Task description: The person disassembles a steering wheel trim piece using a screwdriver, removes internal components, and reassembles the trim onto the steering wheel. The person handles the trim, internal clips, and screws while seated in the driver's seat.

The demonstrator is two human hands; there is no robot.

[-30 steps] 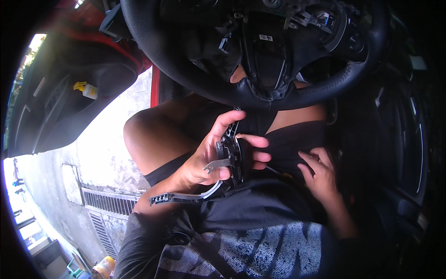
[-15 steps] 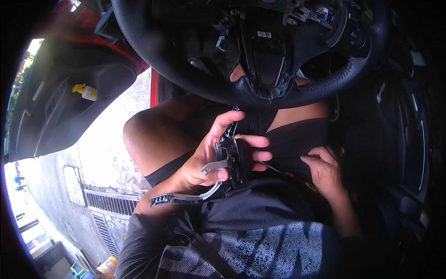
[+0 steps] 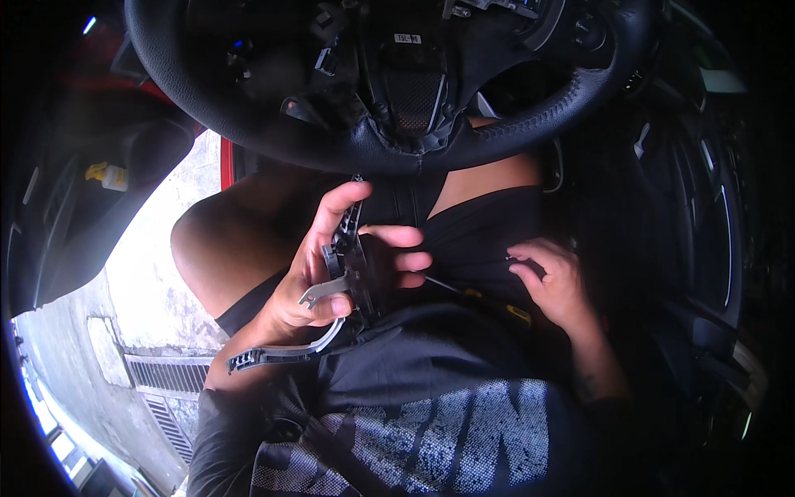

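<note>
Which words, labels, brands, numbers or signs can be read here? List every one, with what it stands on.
White label on the steering wheel's hub: readable characters, not copied out.
Dark shirt: large pale lettering, partly lost in folds, not copied out.
White bottle with yellow top: any print too small to read.
Round control right of hub: marks too small to read.
Black plastic part in left hand: no text visible.

Bright, seemingly concrete ground (image 3: pixel 139 290) outside

Steering wheel (image 3: pixel 387 152) further left in view; yellow tool handle (image 3: pixel 519 314) plainer.
</note>
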